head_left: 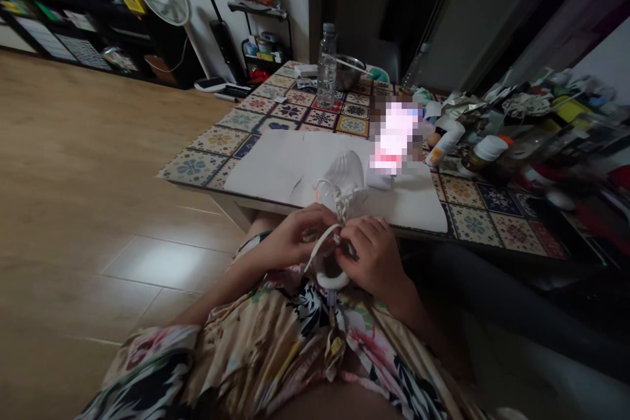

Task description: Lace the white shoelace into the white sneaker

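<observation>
A white lace-up shoe (343, 170) points away from me. Its toe is over the white sheet at the table's front edge, and its opening is close to my lap. A loose white shoelace (319, 248) arches up between my hands. My left hand (300, 236) is on the shoe's left side, fingers closed round the lace near the upper eyelets. From the right, my right hand (375, 252) curls over the shoe's collar, its fingertips pinched on the lace close to the left ones. The exact fingertip contact is partly hidden by the fingers.
The white sheet (266, 161) covers part of the patterned tabletop (211, 141). A lit, pixelated phone screen (396, 138) stands beyond the shoe. A water bottle (326, 72) and metal bowl (350, 72) are farther back. Bottles and clutter (485, 154) crowd the right side.
</observation>
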The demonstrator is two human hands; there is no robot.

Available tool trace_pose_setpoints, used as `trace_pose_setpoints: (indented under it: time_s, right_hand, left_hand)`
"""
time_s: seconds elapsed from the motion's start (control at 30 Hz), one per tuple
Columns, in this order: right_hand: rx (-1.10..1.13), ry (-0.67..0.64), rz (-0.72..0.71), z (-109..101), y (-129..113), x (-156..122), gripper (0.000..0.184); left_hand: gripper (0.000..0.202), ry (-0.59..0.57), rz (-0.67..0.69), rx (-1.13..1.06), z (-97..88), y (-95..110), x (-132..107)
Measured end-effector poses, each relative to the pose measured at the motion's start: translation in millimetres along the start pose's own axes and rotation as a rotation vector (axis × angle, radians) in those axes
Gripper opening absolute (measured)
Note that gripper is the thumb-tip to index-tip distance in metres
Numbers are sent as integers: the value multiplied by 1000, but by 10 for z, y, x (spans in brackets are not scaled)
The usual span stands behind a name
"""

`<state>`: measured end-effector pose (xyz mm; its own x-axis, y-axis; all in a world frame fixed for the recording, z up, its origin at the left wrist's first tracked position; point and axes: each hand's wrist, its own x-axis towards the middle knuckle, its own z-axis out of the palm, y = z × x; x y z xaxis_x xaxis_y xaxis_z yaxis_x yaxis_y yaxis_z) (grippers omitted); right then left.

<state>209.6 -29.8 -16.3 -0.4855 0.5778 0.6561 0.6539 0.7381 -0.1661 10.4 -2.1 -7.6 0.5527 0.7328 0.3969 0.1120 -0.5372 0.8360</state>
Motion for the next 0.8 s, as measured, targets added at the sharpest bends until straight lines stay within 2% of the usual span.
trace_pose_setpoints:
  time_s: [0.13,0.27,0.37,0.47,0.53,0.57,0.6,0.67,0.7,0.77,0.8]
  right_hand:
    - [13,61,-6,37,0,-7,7]
    - [132,33,2,-43,8,2,8]
    - [501,-2,-1,-199,-29,11,12]
    - [1054,-157,-240,-354,-55,-1,30]
    - [1186,-251,-317,-403,-31,-18,33]
    - [1144,-240,-264,-404,-4,-26,32]
    - [1043,-197,-151,-389,30,-32,29]
    - [772,-68,79,-322,103,-36,22]
    - [657,-30,134,-278,135,-34,17]
    - [510,-41,138,-191,174,-24,7]
    - [477,-71,113,-155,180,-19,13]
  left_hand:
    - [15,-6,-85,-43,-1,19,-18]
    - [17,14,-72,-6,-1,33,-16]
    - [17,11,-19,80,-4,28,-3]
    - [15,-1,23,99,1,14,5]
    - [13,-3,39,93,15,5,5]
    - [11,0,44,94,25,2,3]
    - [10,5,47,99,35,-2,1]
    - [6,6,46,108,54,-8,-5]
    - [5,0,43,108,62,-11,-8]
    - [4,-16,37,95,73,-15,-11]
    - [4,-22,32,89,78,-17,-12]
